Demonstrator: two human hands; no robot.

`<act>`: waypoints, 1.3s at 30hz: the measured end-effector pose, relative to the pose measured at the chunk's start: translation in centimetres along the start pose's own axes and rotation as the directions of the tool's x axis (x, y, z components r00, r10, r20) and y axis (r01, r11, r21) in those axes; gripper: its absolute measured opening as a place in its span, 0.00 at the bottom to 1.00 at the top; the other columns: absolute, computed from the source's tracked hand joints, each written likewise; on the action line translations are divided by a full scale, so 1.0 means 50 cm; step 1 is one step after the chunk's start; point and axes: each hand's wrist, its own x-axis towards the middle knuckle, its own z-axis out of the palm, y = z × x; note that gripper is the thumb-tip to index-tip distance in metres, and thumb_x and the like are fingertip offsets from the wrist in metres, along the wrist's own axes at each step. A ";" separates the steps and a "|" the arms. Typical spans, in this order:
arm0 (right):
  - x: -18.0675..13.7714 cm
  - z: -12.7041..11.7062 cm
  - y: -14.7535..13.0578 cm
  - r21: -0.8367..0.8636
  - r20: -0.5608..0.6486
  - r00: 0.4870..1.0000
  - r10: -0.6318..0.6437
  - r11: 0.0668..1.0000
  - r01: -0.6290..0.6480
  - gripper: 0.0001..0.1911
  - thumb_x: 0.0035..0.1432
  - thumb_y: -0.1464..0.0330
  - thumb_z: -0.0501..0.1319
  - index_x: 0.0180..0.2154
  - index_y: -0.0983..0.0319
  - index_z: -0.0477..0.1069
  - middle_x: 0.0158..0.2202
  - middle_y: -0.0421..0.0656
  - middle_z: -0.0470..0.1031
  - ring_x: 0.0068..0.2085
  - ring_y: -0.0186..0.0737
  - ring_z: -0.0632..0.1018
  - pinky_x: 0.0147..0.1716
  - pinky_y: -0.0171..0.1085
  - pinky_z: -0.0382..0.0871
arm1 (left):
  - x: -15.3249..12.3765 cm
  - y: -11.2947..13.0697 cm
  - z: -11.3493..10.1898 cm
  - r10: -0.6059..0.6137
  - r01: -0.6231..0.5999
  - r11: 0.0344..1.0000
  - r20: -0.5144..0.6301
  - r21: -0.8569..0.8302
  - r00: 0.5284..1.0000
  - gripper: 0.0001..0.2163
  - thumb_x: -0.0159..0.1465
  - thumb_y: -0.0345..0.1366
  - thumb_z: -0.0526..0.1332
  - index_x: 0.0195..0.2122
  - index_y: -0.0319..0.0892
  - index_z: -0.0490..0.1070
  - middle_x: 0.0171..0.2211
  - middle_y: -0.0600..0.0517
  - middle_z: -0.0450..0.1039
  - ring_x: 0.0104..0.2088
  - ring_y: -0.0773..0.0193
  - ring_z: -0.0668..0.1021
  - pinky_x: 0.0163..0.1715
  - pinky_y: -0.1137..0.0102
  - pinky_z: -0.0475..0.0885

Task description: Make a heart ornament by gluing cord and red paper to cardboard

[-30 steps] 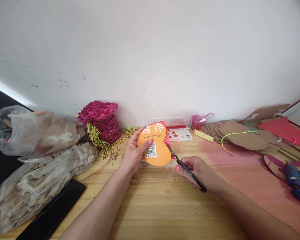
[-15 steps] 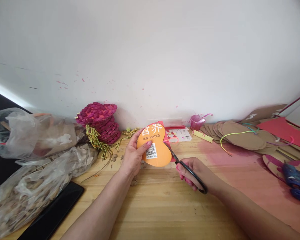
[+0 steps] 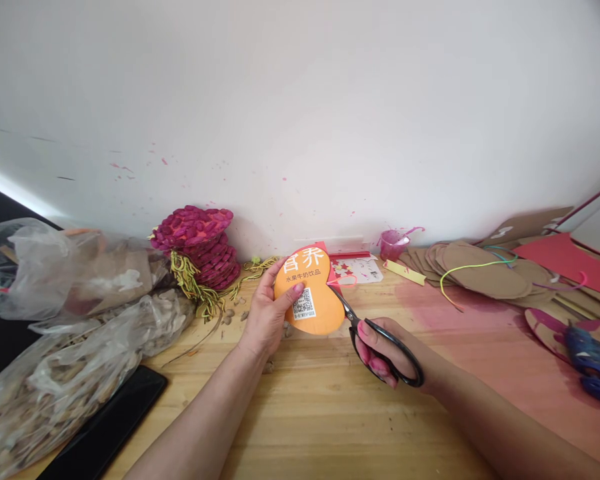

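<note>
My left hand [image 3: 273, 303] grips an orange heart-shaped piece of card [image 3: 325, 313] by its left side, thumb on the printed face near a QR code. White lettering runs across the card's top. Red card [image 3: 336, 268] shows behind its right edge. My right hand [image 3: 385, 347] holds black-handled scissors [image 3: 351, 315], fingers and thumb through the loops. The scissor tips meet the card at the notch on its right edge. A thin pink strip [image 3: 344, 281] curls beside the notch. Pink stain marks the fingertips of my right hand.
Magenta-covered discs with yellow cords [image 3: 200, 243] are stacked at the back left. Plastic bags [image 3: 80, 373] and a black phone [image 3: 107, 420] lie left. A stained cup [image 3: 394, 245], cardboard discs [image 3: 490, 270], red card sheets [image 3: 570, 267] and a blue glue gun [image 3: 593, 363] are right.
My right hand has shifted slightly right and turned, and the scissors' handles have spread apart. The card's lower right edge has moved slightly right; my left hand stays almost in place.
</note>
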 end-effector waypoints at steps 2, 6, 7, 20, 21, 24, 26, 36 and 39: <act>-0.001 -0.001 0.002 0.041 0.036 0.999 -0.021 0.999 0.020 0.33 0.61 0.39 0.50 0.24 0.62 0.64 0.14 0.33 0.58 0.13 0.26 0.59 0.12 0.28 0.53 | 0.000 -0.002 0.001 0.001 -0.001 1.000 -0.003 0.001 1.000 0.33 0.51 0.36 0.75 0.58 0.48 0.67 0.53 0.47 0.76 0.45 0.57 0.80 0.46 0.64 0.77; 0.000 0.000 0.002 0.045 0.038 0.999 -0.019 0.999 0.018 0.33 0.61 0.39 0.50 0.24 0.62 0.64 0.14 0.33 0.58 0.13 0.26 0.59 0.12 0.28 0.54 | -0.002 -0.004 0.002 -0.017 0.017 1.000 0.010 0.000 1.000 0.33 0.51 0.36 0.75 0.58 0.49 0.67 0.51 0.48 0.77 0.44 0.58 0.81 0.45 0.64 0.77; 0.001 0.001 0.001 0.032 0.023 1.000 -0.013 0.999 0.012 0.34 0.60 0.39 0.51 0.23 0.62 0.64 0.13 0.33 0.58 0.13 0.26 0.59 0.12 0.28 0.54 | -0.002 -0.004 0.002 -0.021 0.021 1.000 0.014 -0.001 1.000 0.33 0.51 0.36 0.75 0.57 0.49 0.67 0.51 0.48 0.77 0.43 0.59 0.81 0.45 0.64 0.77; 0.001 0.001 -0.001 0.061 0.021 1.000 0.014 0.998 -0.016 0.34 0.61 0.39 0.49 0.24 0.62 0.64 0.14 0.33 0.58 0.13 0.27 0.59 0.13 0.28 0.53 | -0.009 -0.007 0.008 0.018 -0.018 1.000 -0.018 0.011 1.000 0.31 0.52 0.38 0.75 0.57 0.48 0.66 0.53 0.47 0.75 0.46 0.58 0.80 0.47 0.63 0.76; 0.001 0.002 -0.002 0.061 0.022 1.000 0.017 0.998 -0.019 0.34 0.61 0.39 0.48 0.24 0.62 0.64 0.14 0.33 0.58 0.13 0.27 0.59 0.13 0.29 0.53 | -0.009 -0.008 0.008 0.011 -0.011 1.000 -0.020 0.003 1.000 0.31 0.52 0.37 0.75 0.56 0.48 0.66 0.53 0.47 0.75 0.45 0.58 0.80 0.46 0.63 0.76; 0.001 0.007 -0.007 0.009 -0.017 1.000 0.026 1.000 -0.026 0.35 0.57 0.36 0.50 0.23 0.62 0.64 0.13 0.33 0.59 0.13 0.27 0.60 0.12 0.29 0.54 | -0.009 -0.008 0.007 -0.016 0.016 1.000 -0.006 -0.010 1.000 0.31 0.52 0.36 0.75 0.56 0.48 0.65 0.51 0.47 0.76 0.42 0.60 0.81 0.45 0.63 0.77; 0.001 0.010 -0.011 -0.031 -0.057 0.998 0.034 0.999 -0.036 0.36 0.53 0.34 0.52 0.22 0.61 0.63 0.13 0.33 0.59 0.13 0.27 0.59 0.12 0.29 0.54 | -0.009 -0.009 0.007 -0.027 0.028 1.000 0.011 -0.009 1.000 0.31 0.52 0.36 0.75 0.56 0.48 0.65 0.50 0.47 0.77 0.41 0.60 0.81 0.45 0.64 0.77; 0.004 0.007 0.006 -0.119 -0.121 0.991 0.052 0.991 -0.067 0.31 0.56 0.40 0.57 0.22 0.61 0.63 0.15 0.34 0.60 0.14 0.27 0.60 0.11 0.29 0.57 | -0.012 -0.009 0.014 -0.041 0.040 0.999 -0.024 -0.011 0.999 0.32 0.51 0.37 0.75 0.56 0.47 0.66 0.50 0.47 0.77 0.42 0.59 0.81 0.45 0.63 0.77; 0.007 0.006 0.013 -0.099 -0.148 0.986 0.073 0.991 -0.088 0.30 0.55 0.41 0.59 0.24 0.60 0.61 0.17 0.34 0.61 0.15 0.27 0.61 0.11 0.29 0.57 | -0.014 -0.009 0.014 -0.052 0.052 0.998 -0.028 -0.032 0.998 0.32 0.51 0.37 0.75 0.56 0.46 0.66 0.49 0.46 0.78 0.42 0.59 0.81 0.44 0.64 0.77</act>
